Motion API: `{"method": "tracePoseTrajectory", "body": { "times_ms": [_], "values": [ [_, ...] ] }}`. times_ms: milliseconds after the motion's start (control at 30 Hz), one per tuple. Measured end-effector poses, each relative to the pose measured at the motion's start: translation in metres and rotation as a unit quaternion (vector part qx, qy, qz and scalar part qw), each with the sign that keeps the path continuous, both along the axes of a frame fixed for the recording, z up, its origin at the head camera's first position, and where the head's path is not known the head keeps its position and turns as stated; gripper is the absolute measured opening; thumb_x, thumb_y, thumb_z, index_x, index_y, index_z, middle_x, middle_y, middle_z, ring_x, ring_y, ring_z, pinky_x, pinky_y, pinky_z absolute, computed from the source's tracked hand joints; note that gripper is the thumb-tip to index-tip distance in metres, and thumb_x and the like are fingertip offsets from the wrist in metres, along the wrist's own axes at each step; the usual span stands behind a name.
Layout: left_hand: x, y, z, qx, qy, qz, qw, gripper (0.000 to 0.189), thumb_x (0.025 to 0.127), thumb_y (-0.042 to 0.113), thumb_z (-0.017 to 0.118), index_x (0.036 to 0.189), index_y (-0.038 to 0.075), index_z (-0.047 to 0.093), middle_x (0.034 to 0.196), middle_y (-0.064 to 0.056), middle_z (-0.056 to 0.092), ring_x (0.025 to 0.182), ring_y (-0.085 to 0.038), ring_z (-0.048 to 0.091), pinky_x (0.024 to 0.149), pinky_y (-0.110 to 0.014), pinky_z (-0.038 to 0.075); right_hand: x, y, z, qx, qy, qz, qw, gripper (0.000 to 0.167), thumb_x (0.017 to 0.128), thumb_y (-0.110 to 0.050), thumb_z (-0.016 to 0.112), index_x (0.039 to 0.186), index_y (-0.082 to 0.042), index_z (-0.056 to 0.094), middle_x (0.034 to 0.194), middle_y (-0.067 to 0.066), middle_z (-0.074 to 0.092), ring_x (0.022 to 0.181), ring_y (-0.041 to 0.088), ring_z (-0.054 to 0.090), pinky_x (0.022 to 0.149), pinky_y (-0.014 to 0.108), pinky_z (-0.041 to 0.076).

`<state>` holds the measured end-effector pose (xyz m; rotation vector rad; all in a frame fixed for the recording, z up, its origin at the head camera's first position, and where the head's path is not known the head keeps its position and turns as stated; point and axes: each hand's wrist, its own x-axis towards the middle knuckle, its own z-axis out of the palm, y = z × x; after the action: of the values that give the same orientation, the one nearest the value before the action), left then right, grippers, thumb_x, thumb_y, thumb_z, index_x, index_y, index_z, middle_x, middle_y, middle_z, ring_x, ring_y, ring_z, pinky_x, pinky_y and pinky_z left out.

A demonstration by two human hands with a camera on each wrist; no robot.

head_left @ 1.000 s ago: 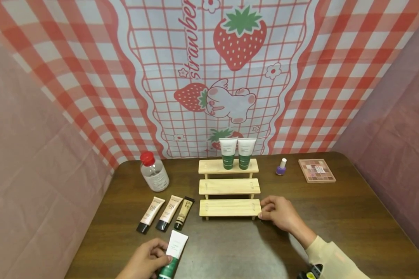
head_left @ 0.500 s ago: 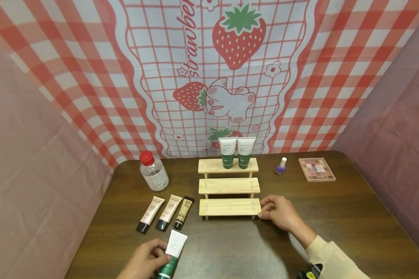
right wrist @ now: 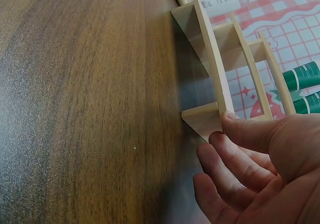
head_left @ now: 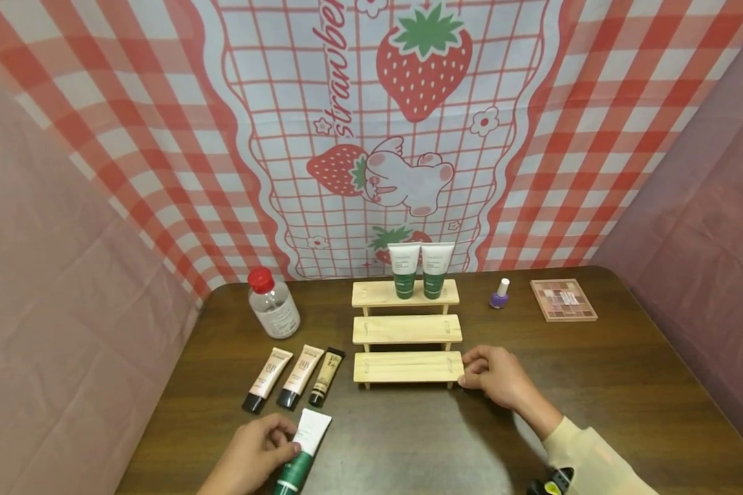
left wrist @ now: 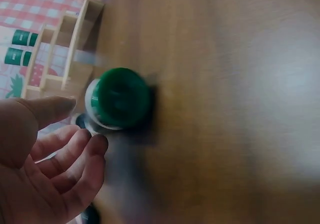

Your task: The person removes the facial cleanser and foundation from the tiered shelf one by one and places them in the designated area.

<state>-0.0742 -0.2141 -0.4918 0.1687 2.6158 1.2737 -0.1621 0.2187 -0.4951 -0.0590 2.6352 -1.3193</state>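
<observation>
A white and green squeeze tube (head_left: 303,450) lies on the table below the other tubes, its green cap (left wrist: 122,97) facing the left wrist camera. My left hand (head_left: 256,450) is beside its left edge, thumb and loosely bent fingers spread apart in the left wrist view. With thumb and fingers, my right hand (head_left: 498,378) pinches the right end of the lowest step of a three-step wooden stand (head_left: 408,368); the right wrist view shows the thumb (right wrist: 245,129) against the board's end. Two matching tubes (head_left: 404,271) stand caps down on the top step.
Left of the stand lie two beige BB tubes (head_left: 300,378) and a gold tube (head_left: 326,378). Behind them is a clear bottle (head_left: 275,313) with a red cap. Purple nail polish (head_left: 499,295) and an eyeshadow palette (head_left: 563,300) sit at the right. A strawberry cloth (head_left: 421,172) hangs behind.
My left hand has loosened from the tube and drawn slightly left, its thumb coming off the tube's front. The tube stays nearly in place. My right hand keeps its hold on the stand.
</observation>
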Motion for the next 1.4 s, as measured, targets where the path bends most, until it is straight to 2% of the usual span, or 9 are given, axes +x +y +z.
{"method": "tracePoseTrajectory", "body": {
  "times_ms": [133,267,467,567,667,800,1000,1233,1400],
  "values": [
    [-0.022,0.016,0.019,-0.045,0.077,0.003,0.996,0.014,0.086,0.015,0.081,0.094,0.01,0.071,0.072,0.008,0.061,0.061,-0.001,0.053,0.057,-0.02,0.046,0.001,0.001,0.001,0.004,0.002,0.003,1.0,0.032,0.081,-0.008,0.084,0.108,0.001,0.07,0.085,0.004,0.077,0.074,0.012,0.066,0.066,0.03,0.051],
    [-0.059,0.043,0.039,-0.05,0.143,-0.013,0.9884,0.015,0.088,0.014,0.08,0.1,0.011,0.072,0.077,0.009,0.066,0.069,-0.003,0.059,0.063,-0.021,0.05,0.001,0.002,0.002,0.007,0.005,0.001,1.0,0.031,0.081,-0.008,0.084,0.108,0.001,0.07,0.085,0.004,0.077,0.075,0.012,0.067,0.067,0.029,0.051],
    [-0.112,0.09,0.07,-0.02,0.171,-0.032,0.9845,0.027,0.093,0.022,0.076,0.117,0.012,0.07,0.089,0.005,0.071,0.078,-0.009,0.065,0.069,-0.029,0.054,0.002,-0.001,0.002,0.004,0.009,0.008,0.9999,0.033,0.082,-0.01,0.085,0.109,0.001,0.07,0.085,0.004,0.077,0.075,0.012,0.067,0.068,0.03,0.051],
    [-0.134,0.11,0.078,-0.006,0.181,-0.041,0.9826,0.033,0.095,0.026,0.074,0.125,0.012,0.067,0.095,0.003,0.072,0.082,-0.011,0.068,0.072,-0.033,0.057,0.002,-0.002,0.001,0.003,0.005,0.003,1.0,0.032,0.081,-0.009,0.085,0.108,0.001,0.07,0.085,0.003,0.077,0.074,0.011,0.066,0.068,0.029,0.051],
    [-0.15,0.124,0.081,0.002,0.181,-0.045,0.9825,0.038,0.097,0.028,0.072,0.131,0.014,0.065,0.101,0.001,0.073,0.087,-0.014,0.07,0.076,-0.037,0.059,0.002,-0.002,0.001,0.002,0.003,0.004,1.0,0.032,0.081,-0.008,0.085,0.108,0.001,0.07,0.084,0.004,0.077,0.073,0.011,0.066,0.067,0.029,0.051],
    [-0.164,0.136,0.083,0.008,0.174,-0.044,0.9837,0.043,0.098,0.031,0.071,0.137,0.016,0.061,0.106,0.0,0.072,0.095,-0.019,0.071,0.081,-0.041,0.06,0.002,-0.001,0.002,-0.001,0.004,0.007,1.0,0.032,0.081,-0.007,0.085,0.108,0.002,0.069,0.084,0.005,0.077,0.071,0.013,0.065,0.065,0.03,0.05],
    [-0.176,0.148,0.09,0.023,0.174,-0.039,0.9837,0.048,0.097,0.029,0.072,0.14,0.014,0.059,0.112,-0.003,0.073,0.1,-0.022,0.07,0.084,-0.041,0.06,0.001,0.0,0.004,0.001,0.007,0.009,0.9999,0.032,0.08,-0.006,0.085,0.106,0.002,0.069,0.084,0.005,0.077,0.072,0.012,0.065,0.066,0.029,0.049],
    [-0.184,0.156,0.093,0.028,0.156,-0.015,0.9872,0.049,0.096,0.029,0.074,0.14,0.017,0.059,0.117,-0.004,0.073,0.103,-0.021,0.069,0.086,-0.04,0.059,0.0,-0.001,0.004,-0.003,0.005,0.011,0.9999,0.031,0.08,-0.005,0.084,0.106,0.003,0.069,0.084,0.006,0.077,0.072,0.012,0.065,0.064,0.028,0.049],
    [-0.185,0.16,0.096,0.027,0.151,-0.015,0.9881,0.047,0.096,0.031,0.074,0.138,0.018,0.059,0.116,-0.002,0.072,0.103,-0.02,0.068,0.086,-0.041,0.059,0.0,-0.001,0.003,-0.003,0.006,0.008,0.9999,0.032,0.079,-0.004,0.084,0.106,0.003,0.069,0.083,0.006,0.077,0.071,0.012,0.064,0.063,0.028,0.049]
  ]
}}
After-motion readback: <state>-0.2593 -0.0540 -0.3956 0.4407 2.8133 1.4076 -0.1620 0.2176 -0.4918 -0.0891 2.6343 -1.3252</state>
